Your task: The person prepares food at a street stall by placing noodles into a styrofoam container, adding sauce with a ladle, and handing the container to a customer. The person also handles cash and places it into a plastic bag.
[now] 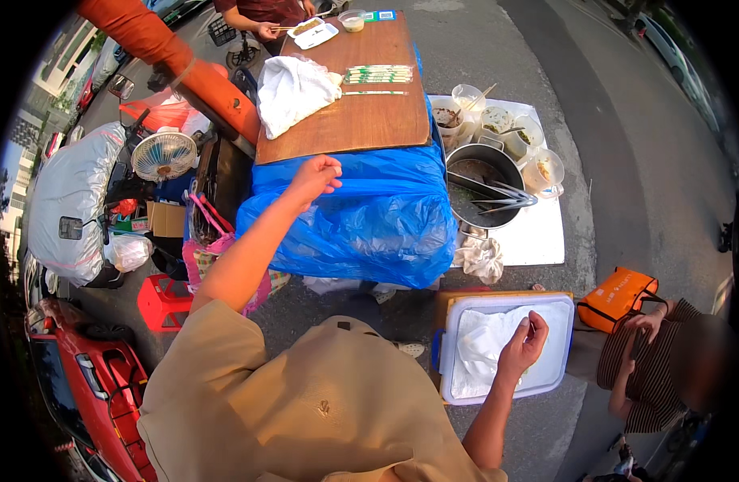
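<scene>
My left hand (316, 179) is raised above blue plastic sheeting (369, 223), near the front edge of a brown wooden board (381, 120). Its fingers are curled towards the thumb, and whether anything small is pinched there is unclear. Over a white plastic tub (560, 343) at my right, my right hand (524, 342) hovers loosely curled, with nothing visible in it. White cloth or paper (484, 346) lies on the tub, partly behind that hand. A white cloth (294, 96) and several wrapped chopsticks (379, 74) rest on the board.
Metal tongs (505, 197) lean in a steel pot (466, 224), beside several food containers (544, 172). Across the board, a person's hand (267, 30) holds chopsticks at a foam box (316, 36). Another person (622, 355) stands right, near an orange bag (616, 299). A red stool (163, 301) is left.
</scene>
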